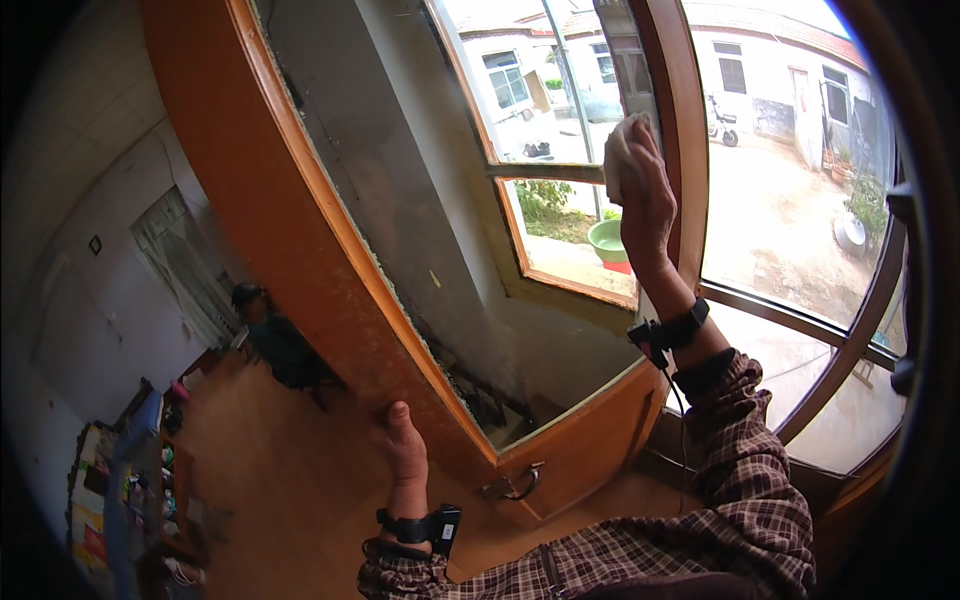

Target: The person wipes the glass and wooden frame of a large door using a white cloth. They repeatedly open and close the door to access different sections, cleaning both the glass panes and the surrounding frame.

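Observation:
Raised at the upper right, my right hand holds a whitish cloth against the glass pane near its right edge. The pane sits in an orange-brown wooden door frame. Lower down, my left hand is at the frame's left edge, thumb up; its fingers are partly hidden and look blurred, so its grip is unclear. A metal handle is fitted on the lower part of the door. Both wrists wear black straps with small devices, and a cable hangs from the right one.
A person sits in the room at left, beyond the door. Cluttered shelving stands at lower left. A curtain hangs on the far wall. Right of the door is a large framed window onto a yard; a green basin shows through the glass.

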`<state>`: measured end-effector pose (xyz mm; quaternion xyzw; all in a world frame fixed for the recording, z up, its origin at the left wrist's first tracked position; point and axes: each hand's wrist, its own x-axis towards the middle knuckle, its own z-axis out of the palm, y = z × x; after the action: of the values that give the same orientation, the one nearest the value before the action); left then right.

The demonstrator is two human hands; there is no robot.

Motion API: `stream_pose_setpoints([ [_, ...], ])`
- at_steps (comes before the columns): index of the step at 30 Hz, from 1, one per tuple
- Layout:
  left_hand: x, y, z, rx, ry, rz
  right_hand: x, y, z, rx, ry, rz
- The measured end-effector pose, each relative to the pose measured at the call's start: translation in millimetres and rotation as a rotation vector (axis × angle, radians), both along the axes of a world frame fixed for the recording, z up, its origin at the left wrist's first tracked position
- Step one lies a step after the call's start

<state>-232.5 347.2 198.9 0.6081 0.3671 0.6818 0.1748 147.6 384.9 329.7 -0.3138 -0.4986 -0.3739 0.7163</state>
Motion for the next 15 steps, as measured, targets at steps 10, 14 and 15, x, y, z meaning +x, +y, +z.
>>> stream_pose_setpoints([
  [10, 1, 4, -3, 0.083, -0.111, -0.036, 58, 14, 48, 0.026, -0.268, -0.298],
  [14, -5, 7, -10, 0.056, -0.143, -0.109, 60, 13, 46, 0.006, -0.306, -0.261],
  [15, -5, 8, -11, 0.065, -0.14, -0.114, 60, 14, 46, 0.025, -0.331, -0.238],
])
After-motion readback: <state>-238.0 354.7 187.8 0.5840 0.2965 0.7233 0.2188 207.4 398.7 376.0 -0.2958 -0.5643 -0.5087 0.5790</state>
